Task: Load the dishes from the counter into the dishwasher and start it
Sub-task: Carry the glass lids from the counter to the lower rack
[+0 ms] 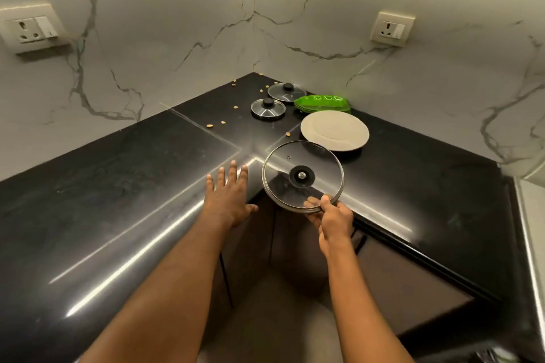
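My right hand grips the near rim of a large glass lid, held tilted above the inner corner of the black counter, its underside facing me. My left hand hovers flat over the counter edge to the lid's left, fingers spread, holding nothing. Farther back lies a white plate. Behind it sits a stack of green plates. Two small glass lids with black knobs rest near the corner, one lid in front and the other lid behind it. The dishwasher is not in view.
Small crumbs are scattered over the counter toward the corner. Marble walls meet behind the counter, with a socket on the left wall and another socket on the right. Dark cabinet doors stand below the counter's inner corner.
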### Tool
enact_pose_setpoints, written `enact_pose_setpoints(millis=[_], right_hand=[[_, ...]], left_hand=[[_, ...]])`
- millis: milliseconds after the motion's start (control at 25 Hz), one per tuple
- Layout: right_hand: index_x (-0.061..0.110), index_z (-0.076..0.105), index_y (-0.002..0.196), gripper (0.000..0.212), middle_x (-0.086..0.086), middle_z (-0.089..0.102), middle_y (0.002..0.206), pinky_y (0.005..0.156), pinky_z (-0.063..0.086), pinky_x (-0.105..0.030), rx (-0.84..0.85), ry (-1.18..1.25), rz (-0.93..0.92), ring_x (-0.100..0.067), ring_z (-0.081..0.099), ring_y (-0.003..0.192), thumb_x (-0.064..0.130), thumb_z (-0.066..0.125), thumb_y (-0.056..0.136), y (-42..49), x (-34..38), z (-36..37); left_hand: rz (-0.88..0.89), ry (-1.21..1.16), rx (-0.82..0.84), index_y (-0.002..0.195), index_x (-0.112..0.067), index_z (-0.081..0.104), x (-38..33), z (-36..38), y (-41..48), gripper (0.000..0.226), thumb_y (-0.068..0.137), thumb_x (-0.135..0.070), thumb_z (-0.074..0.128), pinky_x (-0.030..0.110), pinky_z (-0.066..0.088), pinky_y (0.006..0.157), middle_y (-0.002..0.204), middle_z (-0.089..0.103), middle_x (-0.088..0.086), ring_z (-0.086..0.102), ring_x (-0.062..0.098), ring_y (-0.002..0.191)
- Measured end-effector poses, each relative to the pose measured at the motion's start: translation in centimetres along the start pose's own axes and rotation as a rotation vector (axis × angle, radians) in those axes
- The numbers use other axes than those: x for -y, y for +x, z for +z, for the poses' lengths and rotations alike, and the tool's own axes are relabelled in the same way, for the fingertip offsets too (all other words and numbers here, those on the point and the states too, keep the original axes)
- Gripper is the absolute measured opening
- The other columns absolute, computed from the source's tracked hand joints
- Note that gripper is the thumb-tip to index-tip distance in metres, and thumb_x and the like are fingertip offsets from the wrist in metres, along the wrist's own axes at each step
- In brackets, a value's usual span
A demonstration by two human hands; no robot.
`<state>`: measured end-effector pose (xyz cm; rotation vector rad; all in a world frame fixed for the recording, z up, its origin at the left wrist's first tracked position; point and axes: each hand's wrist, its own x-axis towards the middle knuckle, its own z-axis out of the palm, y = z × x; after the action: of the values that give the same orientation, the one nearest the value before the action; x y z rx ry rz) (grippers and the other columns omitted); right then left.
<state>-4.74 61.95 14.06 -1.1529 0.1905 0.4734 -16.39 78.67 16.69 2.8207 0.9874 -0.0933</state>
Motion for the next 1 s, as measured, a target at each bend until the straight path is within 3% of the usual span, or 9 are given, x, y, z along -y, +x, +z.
enact_pose_setpoints(millis=[200,480,720,880,1000], right_hand=[[0.01,0.052,0.095,0.009,-0.015,0.067,0.084,0.055,0.055,-0.03,0.032,-0.022,-0.006,-0.022,0.067,0.068,0.005,0.047,0.1,-6.5,-0.5,-7.9],[0.012,0.053,0.096,0.01,-0.015,0.07,0.09,0.063,0.056,-0.033,-0.002,-0.04,0.024,-0.024,0.069,0.072,0.006,0.047,0.1,-16.0,-1.0,-19.0],[0.01,0.051,0.096,0.011,-0.014,0.065,0.083,0.057,0.057,-0.027,-0.079,0.0,0.024,-0.014,0.066,0.057,0.003,0.045,0.1,-25.2,-1.8,-25.6],[0.006,0.05,0.109,0.01,-0.012,0.066,0.084,0.068,0.057,-0.034,-0.128,-0.044,0.012,-0.018,0.066,0.066,0.005,0.045,0.101,-30.1,-3.3,-30.3],[0.006,0.051,0.11,0.012,-0.012,0.066,0.085,0.067,0.057,-0.033,-0.167,-0.084,0.029,-0.02,0.065,0.072,0.005,0.045,0.101,-34.0,-4.5,-34.8]], left_hand=[[-0.038,0.07,-0.008,0.157,-0.018,-0.007,-3.2,3.1,-9.6,0.102,0.09,-0.057,0.059,0.054,0.003,0.121,0.164,-0.012,0.009,-0.004,0.033,0.151],[0.024,0.028,0.084,0.156,-0.02,-0.011,-8.4,6.4,-23.4,0.103,0.09,-0.054,0.06,0.055,-0.001,0.121,0.163,-0.017,0.007,-0.009,0.032,0.151],[0.09,0.014,0.105,0.156,-0.019,-0.011,-10.2,8.9,-33.0,0.101,0.092,-0.05,0.06,0.055,-0.001,0.12,0.163,-0.017,0.007,-0.009,0.032,0.151],[0.138,-0.002,0.136,0.156,-0.018,-0.011,-10.7,11.7,-39.0,0.101,0.091,-0.05,0.061,0.055,-0.001,0.12,0.163,-0.016,0.008,-0.009,0.033,0.151],[0.166,0.005,0.198,0.156,-0.018,-0.009,-11.6,14.3,-44.0,0.102,0.091,-0.05,0.062,0.056,-0.001,0.119,0.164,-0.014,0.008,-0.007,0.034,0.151]])
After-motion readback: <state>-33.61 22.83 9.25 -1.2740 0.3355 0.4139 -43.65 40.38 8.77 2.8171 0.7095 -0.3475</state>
